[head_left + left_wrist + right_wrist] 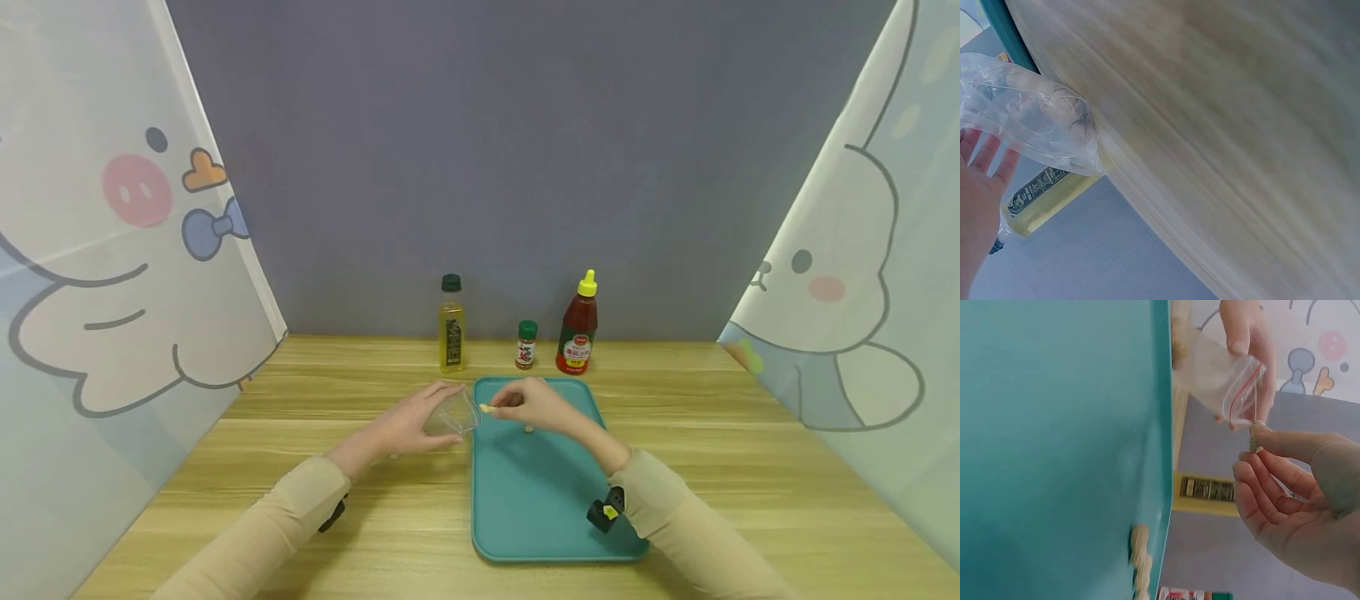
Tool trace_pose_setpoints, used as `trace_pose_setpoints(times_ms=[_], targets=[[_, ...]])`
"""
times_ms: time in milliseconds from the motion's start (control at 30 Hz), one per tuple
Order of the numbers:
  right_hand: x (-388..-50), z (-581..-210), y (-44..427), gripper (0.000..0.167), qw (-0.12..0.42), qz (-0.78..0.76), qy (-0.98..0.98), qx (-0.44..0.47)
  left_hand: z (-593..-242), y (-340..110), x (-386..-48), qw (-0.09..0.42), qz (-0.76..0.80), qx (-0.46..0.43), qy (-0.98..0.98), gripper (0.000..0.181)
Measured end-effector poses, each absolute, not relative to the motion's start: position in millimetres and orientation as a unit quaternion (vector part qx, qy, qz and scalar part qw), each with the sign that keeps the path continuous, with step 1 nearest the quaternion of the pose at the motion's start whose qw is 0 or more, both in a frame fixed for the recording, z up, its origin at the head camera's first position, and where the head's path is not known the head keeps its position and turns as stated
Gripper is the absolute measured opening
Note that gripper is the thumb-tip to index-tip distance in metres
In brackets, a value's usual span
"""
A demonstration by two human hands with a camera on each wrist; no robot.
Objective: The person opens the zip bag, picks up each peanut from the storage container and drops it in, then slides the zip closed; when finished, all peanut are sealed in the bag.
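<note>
My left hand [420,419] holds a clear zip-seal bag [459,413] near its mouth, over the wood beside the tray's left edge. Thumb and fingers lie on either side of the bag in the right wrist view, where its red seal line shows. Lumpy tan contents [1063,107] lie low in the bag. Just off the bag's mouth, my right hand [536,404] pinches a small pale peanut [1253,439] between thumb and fingertips. A few unshelled peanuts [1139,545] lie along the far side of the teal tray [547,500]; the right hand partly hides them in the head view.
Behind the tray stand an oil bottle [452,329], a small green-capped spice jar [527,345] and a red sauce bottle [578,329] with a yellow tip. A grey panel [480,167] closes off the wooden table's [697,433] back; printed curtains flank it.
</note>
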State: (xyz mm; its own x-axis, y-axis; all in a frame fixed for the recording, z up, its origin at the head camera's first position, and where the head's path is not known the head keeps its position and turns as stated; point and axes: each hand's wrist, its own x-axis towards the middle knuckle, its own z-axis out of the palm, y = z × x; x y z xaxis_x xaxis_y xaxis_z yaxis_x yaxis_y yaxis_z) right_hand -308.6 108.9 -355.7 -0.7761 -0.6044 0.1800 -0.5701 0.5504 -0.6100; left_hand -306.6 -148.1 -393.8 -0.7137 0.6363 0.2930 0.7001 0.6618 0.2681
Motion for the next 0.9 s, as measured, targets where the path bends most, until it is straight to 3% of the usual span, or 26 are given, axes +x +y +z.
trace_pose_setpoints(times_ms=[900], targets=[[-305,-363,79,0.019,-0.001,-0.324,0.871,-0.369,-395,-149,-308,0.087,-0.195,-0.378,-0.901,0.079]])
